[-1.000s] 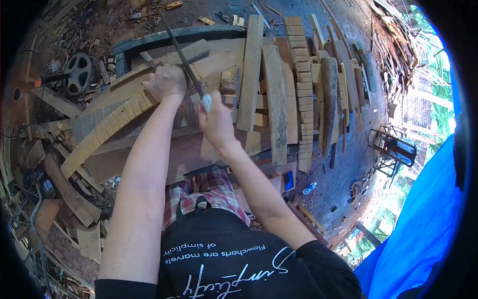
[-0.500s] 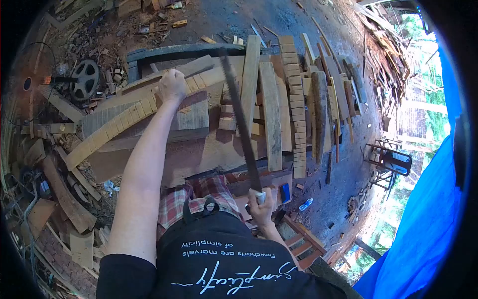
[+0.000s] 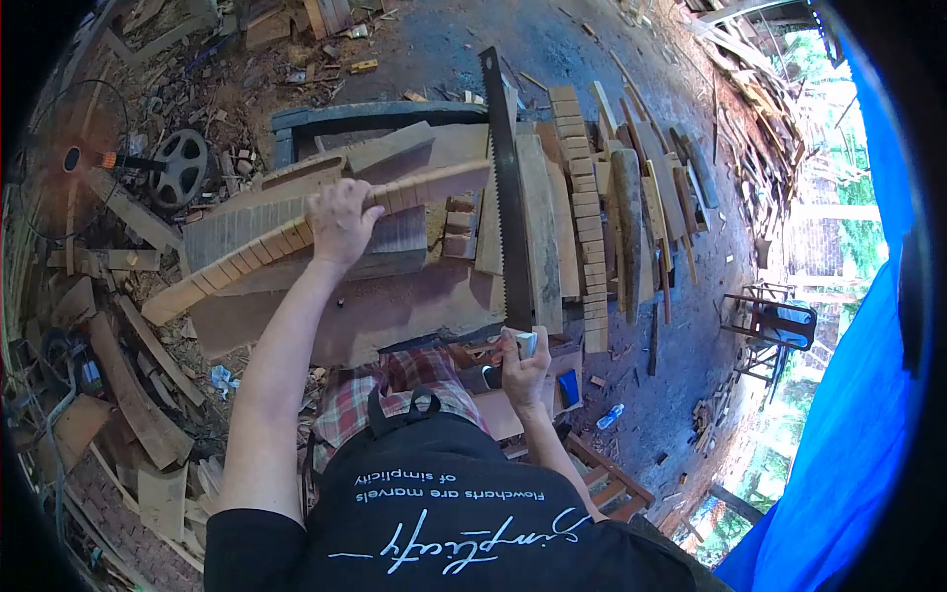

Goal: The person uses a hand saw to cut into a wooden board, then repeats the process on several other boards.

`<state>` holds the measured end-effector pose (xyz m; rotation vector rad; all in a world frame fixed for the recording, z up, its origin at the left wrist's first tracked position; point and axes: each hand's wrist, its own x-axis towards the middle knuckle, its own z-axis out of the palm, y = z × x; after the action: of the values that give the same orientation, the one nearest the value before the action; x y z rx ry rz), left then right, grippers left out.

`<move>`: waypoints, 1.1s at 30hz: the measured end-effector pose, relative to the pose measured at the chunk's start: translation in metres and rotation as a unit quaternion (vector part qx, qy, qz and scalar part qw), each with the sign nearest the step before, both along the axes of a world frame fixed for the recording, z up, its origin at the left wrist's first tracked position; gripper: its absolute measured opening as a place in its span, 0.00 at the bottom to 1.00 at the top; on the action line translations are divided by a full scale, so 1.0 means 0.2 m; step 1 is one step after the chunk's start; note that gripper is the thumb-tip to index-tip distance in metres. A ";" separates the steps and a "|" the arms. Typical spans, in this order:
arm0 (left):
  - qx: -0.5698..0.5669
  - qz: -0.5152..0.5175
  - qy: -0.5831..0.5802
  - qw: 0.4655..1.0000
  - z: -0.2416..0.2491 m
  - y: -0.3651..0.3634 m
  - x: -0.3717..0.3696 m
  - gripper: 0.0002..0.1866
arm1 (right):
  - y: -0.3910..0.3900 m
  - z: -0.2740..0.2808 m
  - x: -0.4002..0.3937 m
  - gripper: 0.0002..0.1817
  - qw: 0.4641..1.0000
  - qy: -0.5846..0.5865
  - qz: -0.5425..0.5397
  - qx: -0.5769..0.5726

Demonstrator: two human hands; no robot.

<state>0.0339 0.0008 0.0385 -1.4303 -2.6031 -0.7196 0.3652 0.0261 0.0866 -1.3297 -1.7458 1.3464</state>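
Observation:
My left hand (image 3: 338,222) is wrapped over a long curved wooden strip (image 3: 258,249) with saw cuts across it, thumb on the near side. The strip slants up to the right over a thick grey timber block (image 3: 390,259). Closed around the pale handle of a handsaw, my right hand (image 3: 526,373) is in front of the bench. The toothed saw blade (image 3: 507,197) stretches away from me, teeth facing left, and overlaps the strip's right end in this view. Right of the blade lies a bare plank (image 3: 538,237).
Another notched strip (image 3: 589,222) lies farther right among several loose boards. A fan (image 3: 71,163) stands at the left beside a spoked wheel (image 3: 179,170). Wood scraps litter the ground. A water bottle (image 3: 611,416) and a chair (image 3: 774,326) are at the right, near a blue tarp (image 3: 838,424).
The saw has swung rightward and stands straighter, its tip farther away. My left hand has come toward me on the strip, whose right end has moved right and its face tipped.

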 end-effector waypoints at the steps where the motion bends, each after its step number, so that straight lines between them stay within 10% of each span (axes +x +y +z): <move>1: 0.001 -0.019 -0.031 0.999 -0.01 -0.02 0.03 0.17 | -0.02 0.00 0.00 0.11 1.000 -0.003 0.006 -0.008; 12: 0.005 -0.018 -0.181 0.983 -0.03 -0.07 -0.26 0.09 | -0.14 -0.03 -0.02 0.10 0.999 -0.001 0.032 -0.007; 18: -0.169 0.060 -0.057 0.982 -0.12 -0.12 -0.37 0.21 | -0.19 -0.03 -0.01 0.10 1.000 -0.001 0.025 -0.015; 24: 0.050 0.011 0.075 0.996 -0.20 -0.26 -0.06 0.34 | -0.25 -0.03 0.04 0.13 0.998 0.018 -0.020 -0.050; 33: -0.064 -0.047 -0.087 0.993 -0.16 0.09 0.53 0.40 | -0.30 0.03 0.06 0.11 0.992 0.040 -0.072 -0.093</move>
<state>0.1394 0.0189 0.0055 -1.6047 -2.7745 -0.7325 0.3780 -0.0334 0.0919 -1.4513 -1.4721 1.4874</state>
